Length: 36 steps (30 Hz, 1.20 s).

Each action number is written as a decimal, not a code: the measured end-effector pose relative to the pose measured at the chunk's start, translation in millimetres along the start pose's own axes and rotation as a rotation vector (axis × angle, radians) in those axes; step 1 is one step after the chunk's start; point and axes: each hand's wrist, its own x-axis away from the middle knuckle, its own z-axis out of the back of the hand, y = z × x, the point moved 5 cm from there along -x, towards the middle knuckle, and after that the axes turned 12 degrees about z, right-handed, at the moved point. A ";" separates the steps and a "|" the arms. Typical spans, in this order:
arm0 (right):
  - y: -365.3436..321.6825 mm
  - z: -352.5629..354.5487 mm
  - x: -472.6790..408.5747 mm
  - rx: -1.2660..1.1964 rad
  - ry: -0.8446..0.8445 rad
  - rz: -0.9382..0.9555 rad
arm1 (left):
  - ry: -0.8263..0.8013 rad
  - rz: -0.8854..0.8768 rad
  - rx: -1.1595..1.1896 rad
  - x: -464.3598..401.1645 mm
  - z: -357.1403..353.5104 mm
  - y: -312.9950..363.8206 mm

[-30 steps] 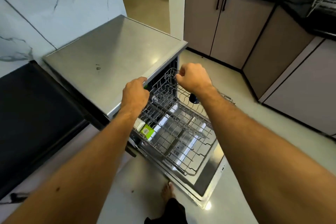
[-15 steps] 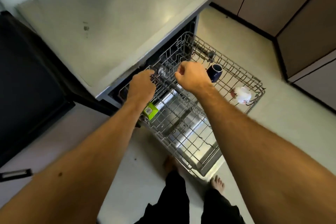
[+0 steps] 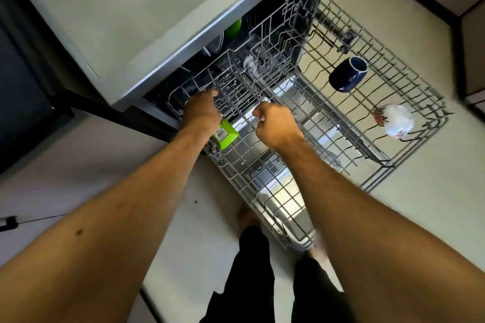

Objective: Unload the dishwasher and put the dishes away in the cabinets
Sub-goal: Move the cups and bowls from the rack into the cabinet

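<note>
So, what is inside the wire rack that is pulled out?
The wire rack holds a dark blue mug on its side and a white cup with red print. Its end inside the dishwasher is hidden.

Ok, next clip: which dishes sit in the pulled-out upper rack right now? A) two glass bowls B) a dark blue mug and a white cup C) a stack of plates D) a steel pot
B: a dark blue mug lies on its side on the upper rack, and a white cup sits nearer its front corner.
</note>
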 end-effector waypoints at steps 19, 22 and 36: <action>54.4 19.7 0.5 0.105 0.108 -0.135 | -0.069 -0.144 -0.029 -16.9 -47.9 44.2; 84.7 48.8 10.0 0.103 0.178 -0.224 | -0.118 -0.214 -0.014 -3.2 -60.5 83.8; 225.1 128.0 51.1 0.076 0.284 -0.416 | -0.269 -0.302 0.254 2.0 -158.6 266.2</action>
